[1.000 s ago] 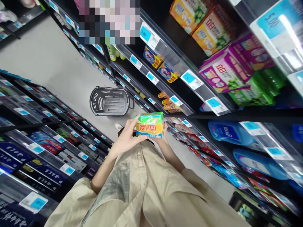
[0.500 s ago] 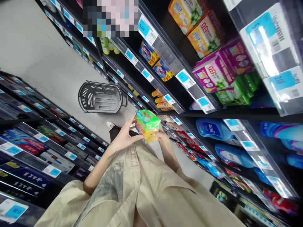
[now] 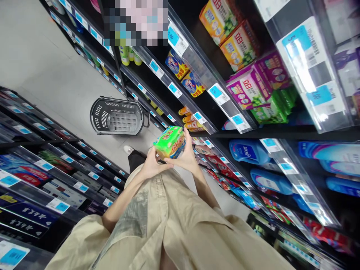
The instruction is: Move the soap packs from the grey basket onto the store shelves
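Note:
A laundry soap pack in a shiny green and yellow wrapper with red lettering is held in front of my body. My left hand grips its left end, the fingers partly hidden behind it. On the other end, my right hand is closed around the pack, its thumb along the near lower edge and fingers up the right side. Both hands touch the pack at waist height, with the beige shirt just below.
A dark grey shopping basket stands on the aisle floor ahead. Shelves with price tags run along both sides. At right are boxed soaps and blue bottles; toothpaste boxes lie at left.
The pack has been turned between my hands, so its lettered green face now shows more. My right hand has moved up around its right side. The view has shifted slightly.

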Demonstrator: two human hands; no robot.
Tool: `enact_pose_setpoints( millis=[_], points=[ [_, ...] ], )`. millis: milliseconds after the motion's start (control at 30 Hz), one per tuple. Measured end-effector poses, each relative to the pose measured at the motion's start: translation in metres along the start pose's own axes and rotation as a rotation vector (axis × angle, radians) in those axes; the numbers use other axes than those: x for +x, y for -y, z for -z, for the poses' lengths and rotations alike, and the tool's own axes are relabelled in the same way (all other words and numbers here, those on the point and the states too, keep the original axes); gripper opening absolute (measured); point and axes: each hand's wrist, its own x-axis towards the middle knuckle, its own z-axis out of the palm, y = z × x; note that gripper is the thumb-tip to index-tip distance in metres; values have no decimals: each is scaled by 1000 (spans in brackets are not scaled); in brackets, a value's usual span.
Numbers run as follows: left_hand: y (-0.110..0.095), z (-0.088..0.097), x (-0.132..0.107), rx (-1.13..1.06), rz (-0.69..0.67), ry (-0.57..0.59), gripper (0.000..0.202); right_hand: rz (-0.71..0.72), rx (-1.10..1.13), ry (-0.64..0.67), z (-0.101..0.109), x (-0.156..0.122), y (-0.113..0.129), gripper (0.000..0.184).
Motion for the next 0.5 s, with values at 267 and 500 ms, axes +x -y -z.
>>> enact_pose_setpoints(
  millis=[267, 500],
  points=[
    [14, -16, 4, 417, -215, -44, 75, -127, -57, 144, 30, 8, 9, 147],
    [8, -24, 15, 340, -416, 70, 91, -115, 27, 29, 38, 2, 2, 137]
  ],
)
